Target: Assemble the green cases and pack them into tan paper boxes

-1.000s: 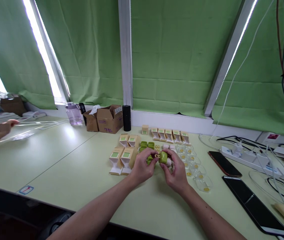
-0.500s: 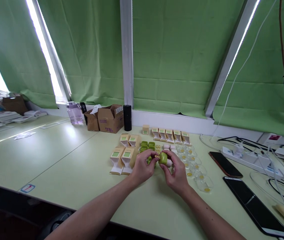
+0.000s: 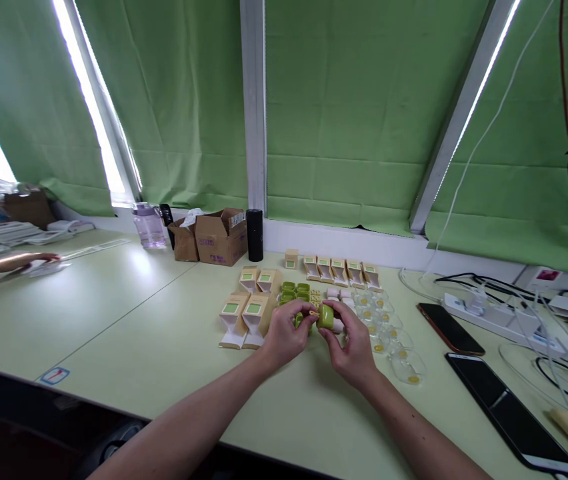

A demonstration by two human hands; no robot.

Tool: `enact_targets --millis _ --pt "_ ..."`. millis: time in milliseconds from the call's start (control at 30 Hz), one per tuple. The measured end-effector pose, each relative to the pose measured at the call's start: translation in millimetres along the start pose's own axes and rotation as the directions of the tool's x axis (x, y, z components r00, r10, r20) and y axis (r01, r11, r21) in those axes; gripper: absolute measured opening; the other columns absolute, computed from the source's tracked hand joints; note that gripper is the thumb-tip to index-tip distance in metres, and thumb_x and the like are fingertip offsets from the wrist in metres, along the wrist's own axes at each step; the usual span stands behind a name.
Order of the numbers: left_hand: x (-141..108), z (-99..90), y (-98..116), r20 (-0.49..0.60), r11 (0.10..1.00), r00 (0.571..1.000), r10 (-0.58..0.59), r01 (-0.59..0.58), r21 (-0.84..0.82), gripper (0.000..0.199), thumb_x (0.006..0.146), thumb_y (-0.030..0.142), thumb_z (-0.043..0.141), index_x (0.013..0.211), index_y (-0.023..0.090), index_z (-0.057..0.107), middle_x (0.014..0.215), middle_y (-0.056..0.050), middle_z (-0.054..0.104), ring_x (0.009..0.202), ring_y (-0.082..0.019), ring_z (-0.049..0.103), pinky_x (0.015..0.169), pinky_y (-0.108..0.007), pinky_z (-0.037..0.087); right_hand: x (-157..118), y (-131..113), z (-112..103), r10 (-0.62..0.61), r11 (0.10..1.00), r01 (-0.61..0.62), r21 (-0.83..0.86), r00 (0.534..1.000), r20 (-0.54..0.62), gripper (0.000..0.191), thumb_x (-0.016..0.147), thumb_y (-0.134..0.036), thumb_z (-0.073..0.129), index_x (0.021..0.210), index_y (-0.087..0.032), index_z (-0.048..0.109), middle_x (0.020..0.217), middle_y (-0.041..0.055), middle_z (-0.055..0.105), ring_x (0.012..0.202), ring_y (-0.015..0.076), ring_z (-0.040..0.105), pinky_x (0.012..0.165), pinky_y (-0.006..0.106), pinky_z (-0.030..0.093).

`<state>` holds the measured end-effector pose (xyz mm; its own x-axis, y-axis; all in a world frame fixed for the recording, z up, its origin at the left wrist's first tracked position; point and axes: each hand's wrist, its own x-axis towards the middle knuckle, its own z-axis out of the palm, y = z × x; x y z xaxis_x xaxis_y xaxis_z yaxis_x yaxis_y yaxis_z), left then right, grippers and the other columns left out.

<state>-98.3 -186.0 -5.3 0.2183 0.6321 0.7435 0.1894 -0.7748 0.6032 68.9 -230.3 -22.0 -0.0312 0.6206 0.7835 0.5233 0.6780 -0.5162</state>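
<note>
My right hand [image 3: 353, 348] is closed around a small glossy green case [image 3: 326, 317] above the table. From the other side, my left hand [image 3: 288, 333] pinches a thin yellowish loop [image 3: 313, 313] at the case's left edge. Behind my hands stand more green cases [image 3: 289, 287], partly hidden by my fingers, with small yellowish pieces [image 3: 315, 294] beside them. Pale pink cylinders [image 3: 339, 293] lie just beyond my right hand. Clear plastic pieces with yellow discs [image 3: 407, 367] spread to its right. Left of my left hand are open kraft boxes [image 3: 254, 313] with green labels.
More kraft boxes [image 3: 340, 270] line the back. Brown cartons [image 3: 219, 240], a black cylinder [image 3: 255, 235] and a purple bottle [image 3: 149, 227] stand back left. Two phones [image 3: 451, 328] and a cabled power strip [image 3: 504, 323] lie right. Another person's hand [image 3: 39, 259] reaches in at far left.
Another person's arm has come in at the far left, its hand over the papers there. My own hands and the green case have hardly moved.
</note>
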Motion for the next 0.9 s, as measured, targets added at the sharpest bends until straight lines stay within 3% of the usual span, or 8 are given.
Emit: enact_targets --millis 267,400,533,733,900 --pt "0.7 0.7 -0.3 -0.004 1.000 1.000 -0.016 0.016 0.010 0.008 0.089 0.017 0.066 0.086 0.019 0.073 0.083 -0.005 0.077 0.075 -0.018 0.071 0.071 -0.029 0.057 1.4 2.0 -0.5 0.039 0.998 -0.039 0.049 0.999 0.013 0.043 0.091 -0.021 0.064 0.134 -0.026 0.058 0.125 0.0102 0.070 0.113 0.0280 0.070 0.095 0.043 0.061" --pt "1.3 0.0 0.9 0.013 0.999 0.999 -0.038 0.038 -0.023 0.013 0.088 0.019 0.070 0.100 0.018 0.075 0.091 -0.007 0.078 0.079 -0.019 0.072 0.074 -0.032 0.060 3.5 2.2 2.5 0.176 0.951 -0.180 0.250 0.984 0.037 0.041 0.094 -0.024 0.064 0.135 -0.027 0.058 0.124 0.0101 0.069 0.101 0.0244 0.073 0.083 0.039 0.065" --pt "2.2 -2.4 -0.5 0.060 0.995 0.996 -0.071 0.076 -0.071 0.032 0.088 0.023 0.073 0.119 0.017 0.072 0.107 -0.011 0.078 0.091 -0.022 0.073 0.083 -0.036 0.063 7.5 1.7 4.0 0.232 0.872 -0.240 0.426 0.970 0.072 0.043 0.094 -0.030 0.068 0.136 -0.029 0.057 0.126 0.0103 0.068 0.100 0.0233 0.073 0.086 0.040 0.066" --pt "6.3 -5.5 -2.7 0.094 0.987 0.993 -0.076 0.088 -0.135 0.035 0.093 0.030 0.071 0.125 0.017 0.068 0.114 -0.013 0.075 0.102 -0.024 0.071 0.092 -0.039 0.060 11.8 0.8 -0.7 0.211 0.936 -0.206 0.286 0.977 0.014 0.033 0.101 -0.035 0.059 0.132 -0.030 0.068 0.130 0.0105 0.058 0.116 0.0239 0.064 0.091 0.039 0.063" --pt "7.6 -6.1 -3.1 0.113 0.993 0.992 -0.053 0.064 -0.098 0.041 0.087 0.023 0.076 0.127 0.019 0.065 0.122 -0.012 0.071 0.106 -0.024 0.068 0.096 -0.041 0.059 10.4 3.2 -1.3 0.124 0.975 -0.120 0.188 0.992 -0.006 0.046 0.098 -0.027 0.061 0.144 -0.032 0.059 0.137 0.0114 0.054 0.129 0.0268 0.058 0.105 0.046 0.057"
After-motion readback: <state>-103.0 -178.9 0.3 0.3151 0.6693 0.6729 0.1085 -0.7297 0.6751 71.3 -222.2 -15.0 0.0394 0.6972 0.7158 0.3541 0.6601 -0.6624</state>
